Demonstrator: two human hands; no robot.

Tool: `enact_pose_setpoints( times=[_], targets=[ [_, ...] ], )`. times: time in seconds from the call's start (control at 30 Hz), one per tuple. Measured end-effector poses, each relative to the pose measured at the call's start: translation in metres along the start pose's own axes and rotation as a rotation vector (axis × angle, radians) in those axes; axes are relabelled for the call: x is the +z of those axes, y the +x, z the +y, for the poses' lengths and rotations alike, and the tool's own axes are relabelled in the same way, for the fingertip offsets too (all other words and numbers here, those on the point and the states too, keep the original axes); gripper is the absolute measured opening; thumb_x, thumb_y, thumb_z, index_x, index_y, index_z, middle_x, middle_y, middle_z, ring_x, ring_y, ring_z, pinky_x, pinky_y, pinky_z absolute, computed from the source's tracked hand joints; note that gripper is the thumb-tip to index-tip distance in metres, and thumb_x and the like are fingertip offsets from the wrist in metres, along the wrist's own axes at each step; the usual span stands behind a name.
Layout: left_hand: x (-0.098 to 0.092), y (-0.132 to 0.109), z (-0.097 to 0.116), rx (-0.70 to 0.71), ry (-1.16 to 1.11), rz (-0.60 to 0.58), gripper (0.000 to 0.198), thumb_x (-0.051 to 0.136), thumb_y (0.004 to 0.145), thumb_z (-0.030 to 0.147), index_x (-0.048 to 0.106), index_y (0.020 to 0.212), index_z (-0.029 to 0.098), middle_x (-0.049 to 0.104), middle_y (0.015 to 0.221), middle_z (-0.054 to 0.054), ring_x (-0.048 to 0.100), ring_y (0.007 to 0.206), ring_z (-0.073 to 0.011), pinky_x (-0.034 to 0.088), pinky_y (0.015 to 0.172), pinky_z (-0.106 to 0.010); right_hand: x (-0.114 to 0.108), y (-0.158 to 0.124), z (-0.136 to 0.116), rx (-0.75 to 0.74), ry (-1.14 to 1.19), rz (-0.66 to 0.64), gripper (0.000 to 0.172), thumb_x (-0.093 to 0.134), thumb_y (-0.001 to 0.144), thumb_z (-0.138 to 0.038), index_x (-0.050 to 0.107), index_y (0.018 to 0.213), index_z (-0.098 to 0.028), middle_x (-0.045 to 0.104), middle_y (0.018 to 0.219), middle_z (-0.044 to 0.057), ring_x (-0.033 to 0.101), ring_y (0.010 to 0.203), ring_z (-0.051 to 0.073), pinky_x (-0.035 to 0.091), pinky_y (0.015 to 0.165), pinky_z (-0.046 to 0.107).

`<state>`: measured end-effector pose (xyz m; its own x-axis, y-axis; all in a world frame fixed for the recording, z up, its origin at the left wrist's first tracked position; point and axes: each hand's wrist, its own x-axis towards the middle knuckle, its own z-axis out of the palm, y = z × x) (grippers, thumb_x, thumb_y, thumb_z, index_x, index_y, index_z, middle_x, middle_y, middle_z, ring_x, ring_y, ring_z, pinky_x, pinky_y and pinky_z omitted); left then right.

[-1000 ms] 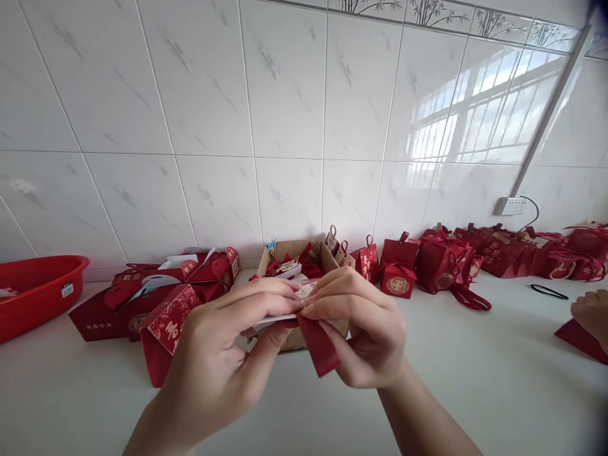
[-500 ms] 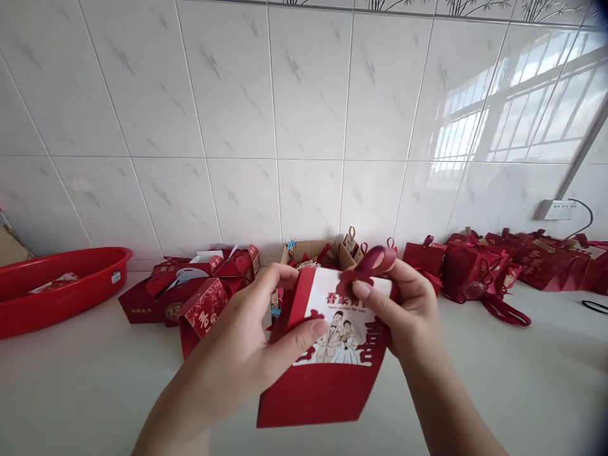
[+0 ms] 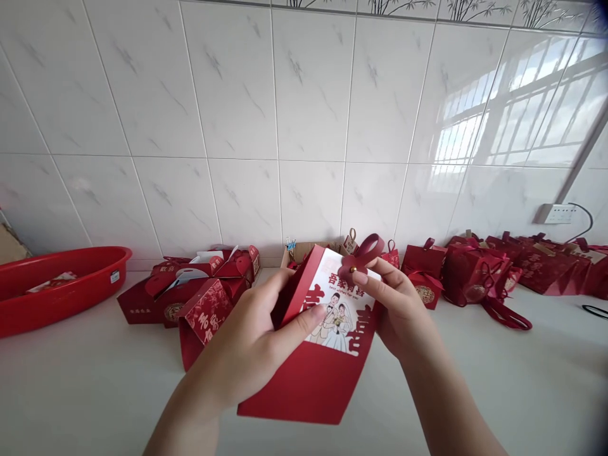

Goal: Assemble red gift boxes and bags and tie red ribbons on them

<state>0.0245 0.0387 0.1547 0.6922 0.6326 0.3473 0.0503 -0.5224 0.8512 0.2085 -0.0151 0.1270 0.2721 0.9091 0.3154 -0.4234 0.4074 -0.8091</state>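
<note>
Between my two hands is a red gift box (image 3: 304,386) with a white front panel showing a cartoon bride and groom. It tilts a little to the right above the counter. My left hand (image 3: 266,335) is closed on its left side, thumb across the printed panel. My right hand (image 3: 401,307) grips the upper right edge, its thumb by the small gold stud under the ribbon loop (image 3: 373,250). The loop stands up from the top of the box. My right fingers behind the box are partly hidden.
At left stand a red plastic basin (image 3: 61,297) and several red boxes (image 3: 204,310). Behind the held box is a cardboard carton (image 3: 287,256) by the tiled wall. More red gift bags (image 3: 475,272) line the right side, below a power socket (image 3: 555,213).
The box has shifted slightly left and tilted more. The ribbon loop, earlier bent over near my right fingers, now stands upright. My right hand has moved slightly left and down its edge.
</note>
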Motion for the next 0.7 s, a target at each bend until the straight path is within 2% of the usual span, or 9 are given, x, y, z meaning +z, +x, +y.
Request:
enact_pose_setpoints(
  times=[0.13, 0.3, 0.53, 0.7],
  targets=[
    [0.002, 0.001, 0.002, 0.013, -0.019, -0.005, 0.034, 0.068, 0.083, 0.028, 0.061, 0.116, 0.028, 0.076, 0.102, -0.002, 0.075, 0.078, -0.0256, 0.063, 0.057, -0.03, 0.0, -0.001, 0.001, -0.037, -0.026, 0.01, 0.03, 0.082, 0.068, -0.031, 0.065, 0.091, -0.022, 0.073, 0.08, 0.001, 0.069, 0.072, 0.02, 0.058, 0.065, 0.033],
    [0.007, 0.002, 0.0, 0.027, -0.095, 0.02, 0.034, 0.071, 0.081, 0.032, 0.064, 0.114, 0.027, 0.077, 0.099, -0.004, 0.075, 0.072, -0.0259, 0.063, 0.051, -0.029, -0.003, 0.001, 0.003, -0.068, -0.038, 0.03, 0.029, 0.082, 0.069, -0.031, 0.065, 0.09, -0.022, 0.072, 0.081, 0.002, 0.069, 0.069, 0.019, 0.058, 0.061, 0.031],
    [0.01, 0.005, -0.003, 0.011, -0.105, -0.041, 0.037, 0.068, 0.083, 0.03, 0.059, 0.119, 0.027, 0.076, 0.099, -0.005, 0.075, 0.073, -0.0251, 0.063, 0.054, -0.029, -0.005, 0.001, 0.003, -0.231, -0.134, 0.039, 0.02, 0.077, 0.074, -0.029, 0.068, 0.091, -0.024, 0.073, 0.094, 0.002, 0.07, 0.075, 0.019, 0.058, 0.062, 0.031],
    [0.006, 0.004, -0.002, -0.054, -0.097, -0.08, 0.036, 0.064, 0.086, 0.029, 0.057, 0.121, 0.028, 0.075, 0.102, -0.005, 0.075, 0.078, -0.0259, 0.063, 0.057, -0.03, -0.009, 0.001, -0.001, -0.227, -0.212, 0.041, 0.02, 0.079, 0.071, -0.03, 0.067, 0.084, -0.02, 0.071, 0.079, 0.001, 0.068, 0.07, 0.017, 0.056, 0.061, 0.03]
  ],
)
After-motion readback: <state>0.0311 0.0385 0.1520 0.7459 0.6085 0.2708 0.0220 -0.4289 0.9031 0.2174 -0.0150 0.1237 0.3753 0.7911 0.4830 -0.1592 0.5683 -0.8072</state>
